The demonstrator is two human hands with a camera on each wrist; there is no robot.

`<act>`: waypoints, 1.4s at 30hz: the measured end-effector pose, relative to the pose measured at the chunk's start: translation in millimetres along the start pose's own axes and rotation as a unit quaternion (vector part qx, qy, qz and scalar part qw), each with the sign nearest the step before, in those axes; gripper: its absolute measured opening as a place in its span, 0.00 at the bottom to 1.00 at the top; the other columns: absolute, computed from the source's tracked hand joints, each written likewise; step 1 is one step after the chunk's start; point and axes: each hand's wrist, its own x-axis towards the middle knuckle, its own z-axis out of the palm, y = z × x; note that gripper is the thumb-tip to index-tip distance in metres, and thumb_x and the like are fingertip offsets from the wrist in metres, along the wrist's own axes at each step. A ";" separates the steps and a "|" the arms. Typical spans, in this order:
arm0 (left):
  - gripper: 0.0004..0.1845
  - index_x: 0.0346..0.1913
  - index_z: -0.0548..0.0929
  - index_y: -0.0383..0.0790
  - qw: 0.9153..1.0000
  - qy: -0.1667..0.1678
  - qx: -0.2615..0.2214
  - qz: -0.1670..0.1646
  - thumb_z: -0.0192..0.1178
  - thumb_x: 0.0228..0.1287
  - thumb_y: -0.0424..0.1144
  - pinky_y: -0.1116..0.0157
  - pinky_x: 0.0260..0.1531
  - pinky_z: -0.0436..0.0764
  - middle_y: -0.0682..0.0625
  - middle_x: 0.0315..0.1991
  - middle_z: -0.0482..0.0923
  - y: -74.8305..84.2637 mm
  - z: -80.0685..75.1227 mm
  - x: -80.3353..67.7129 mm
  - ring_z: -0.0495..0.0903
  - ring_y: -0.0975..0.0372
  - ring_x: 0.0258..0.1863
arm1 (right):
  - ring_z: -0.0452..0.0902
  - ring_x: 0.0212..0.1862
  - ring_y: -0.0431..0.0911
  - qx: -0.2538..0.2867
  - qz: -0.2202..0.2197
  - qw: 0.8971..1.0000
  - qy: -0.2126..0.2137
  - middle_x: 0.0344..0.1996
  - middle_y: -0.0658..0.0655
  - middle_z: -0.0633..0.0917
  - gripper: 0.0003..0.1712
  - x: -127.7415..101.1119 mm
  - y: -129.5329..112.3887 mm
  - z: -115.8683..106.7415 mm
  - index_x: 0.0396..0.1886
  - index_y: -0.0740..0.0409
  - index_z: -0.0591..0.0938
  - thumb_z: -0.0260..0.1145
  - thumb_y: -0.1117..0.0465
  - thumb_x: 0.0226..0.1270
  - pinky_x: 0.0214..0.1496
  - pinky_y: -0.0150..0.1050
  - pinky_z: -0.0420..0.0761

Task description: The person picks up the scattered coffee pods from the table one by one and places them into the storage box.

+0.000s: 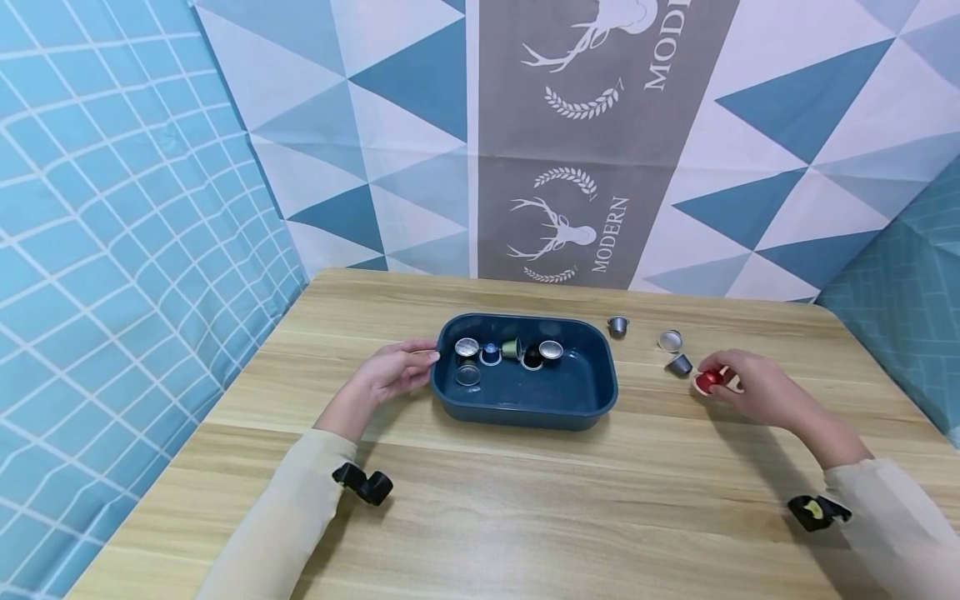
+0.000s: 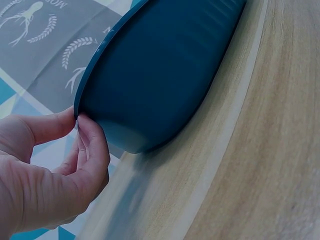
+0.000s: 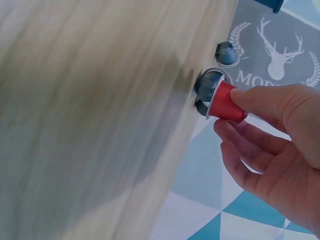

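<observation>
Head view is showing a person sitting at a wooden bench with a dark blue tray lying near its middle. The left hand is pinching the tray's left rim; in the left wrist view the thumb and fingers are closing together on that rim. Inside the tray, several capsules are lying along the far side: a silver-topped one, a blue one, a green one, a black one and another silver-topped one, with a further capsule just in front of the first.

The right hand is holding a red capsule to the right of the tray, well apart from it. The right wrist view is showing the thumb and fingers clamping on the narrow end of the red capsule, its wide rim pointing at the bench. Three grey capsules are sitting on the bench near that hand: one just beyond the tray's far right corner, one further right, and one just beside the red capsule.
</observation>
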 end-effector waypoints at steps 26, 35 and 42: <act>0.29 0.71 0.57 0.28 1.000 -0.003 0.012 0.006 0.52 0.70 0.29 0.75 0.36 0.79 0.58 0.33 0.81 -3.0 -2.1 1.7 0.80 0.72 0.32 | 0.81 0.36 0.48 0.012 0.012 1.000 0.024 0.36 0.59 0.86 0.16 22.2 -29.5 -16.3 0.43 0.64 0.82 0.72 0.70 0.53 0.32 0.42 0.81; 0.29 0.71 0.58 0.29 1.000 -0.001 0.010 0.005 0.52 0.69 0.29 0.75 0.35 0.79 0.58 0.32 0.81 -1.5 -1.8 2.6 0.80 0.72 0.32 | 0.81 0.37 0.48 0.017 0.008 0.999 0.034 0.37 0.58 0.86 0.16 30.3 -39.9 -21.4 0.44 0.62 0.82 0.71 0.70 0.54 0.33 0.41 0.81; 0.28 0.70 0.59 0.29 1.000 0.002 0.011 0.004 0.51 0.69 0.28 0.75 0.35 0.79 0.58 0.32 0.81 -2.1 -1.2 1.4 0.80 0.71 0.33 | 0.81 0.38 0.48 0.020 0.007 0.999 0.028 0.38 0.57 0.86 0.15 38.1 -51.7 -25.7 0.45 0.60 0.83 0.71 0.68 0.57 0.35 0.43 0.82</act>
